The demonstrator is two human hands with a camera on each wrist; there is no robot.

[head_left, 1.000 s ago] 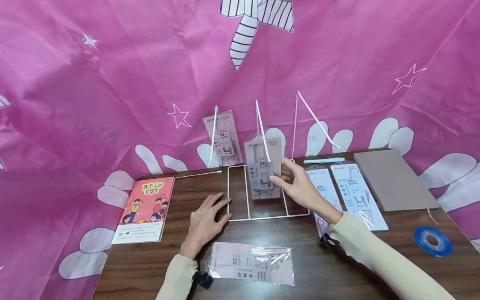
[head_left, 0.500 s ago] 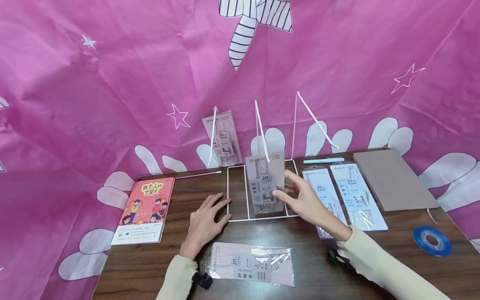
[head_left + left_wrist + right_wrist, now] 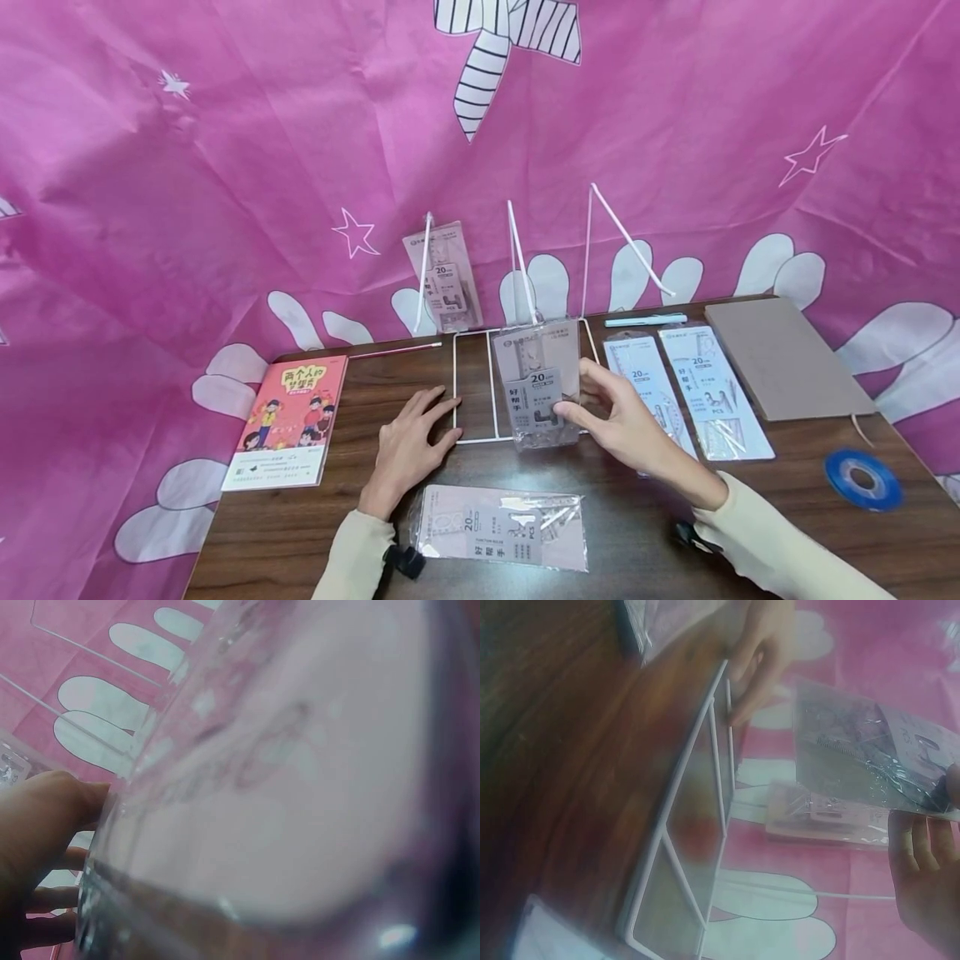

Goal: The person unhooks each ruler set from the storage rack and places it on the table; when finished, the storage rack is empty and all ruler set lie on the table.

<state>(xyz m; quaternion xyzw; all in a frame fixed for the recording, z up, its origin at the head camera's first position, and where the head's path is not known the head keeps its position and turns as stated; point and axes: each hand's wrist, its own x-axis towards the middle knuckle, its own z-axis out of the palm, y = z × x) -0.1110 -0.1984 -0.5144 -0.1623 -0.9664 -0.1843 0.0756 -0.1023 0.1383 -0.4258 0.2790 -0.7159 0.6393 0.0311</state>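
My right hand pinches the right edge of a clear-wrapped ruler set between thumb and fingers. The pack hangs upright over the base of a white wire rack, its top edge right at the tip of the middle prong. Fingers spread, my left hand lies on the table with its fingertips at the base's left side. Another ruler pack hangs on the left prong. A pinkish ruler pack lies in front of the rack; its blurred wrapper fills much of the left wrist view.
Two more ruler packs lie right of the rack, with a light-blue pen, a grey-brown notebook and blue tape nearby. A red book and a pencil lie left. The right prong juts forward.
My right hand has brought the ruler pack toward me and lower, from behind the middle prong's tip to its front end. My left hand stays in place.
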